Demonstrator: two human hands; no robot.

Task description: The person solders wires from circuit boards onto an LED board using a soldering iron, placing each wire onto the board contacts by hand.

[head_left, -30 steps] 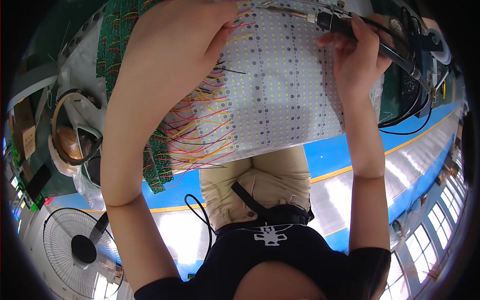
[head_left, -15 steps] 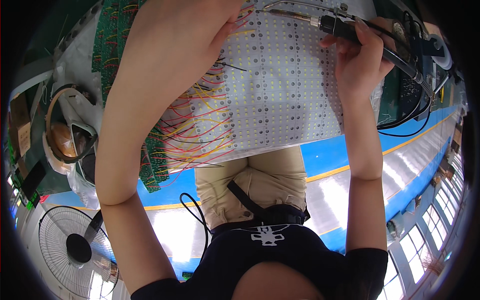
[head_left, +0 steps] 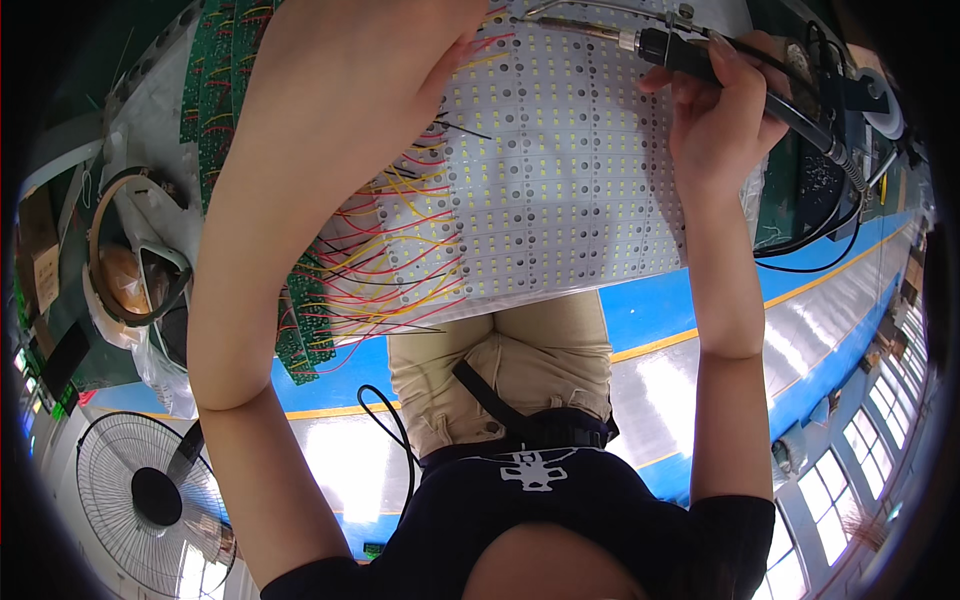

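Observation:
A white panel studded with rows of small lights lies across the bench in front of me. Red and yellow wires fan out from its left edge. My right hand is closed on the black handle of a soldering iron, whose metal tip points left over the panel's far edge. My left hand reaches over the panel's upper left part. The top of the picture cuts it off, so what its fingers do is hidden.
Green circuit boards lie left of the panel. A round hoop with a plastic bag sits further left. A floor fan stands at lower left. A black cable loops at the right. The floor is blue with yellow lines.
Both hands sit a little higher in the picture, nearer the panel's far edge. The soldering iron stays in my right hand.

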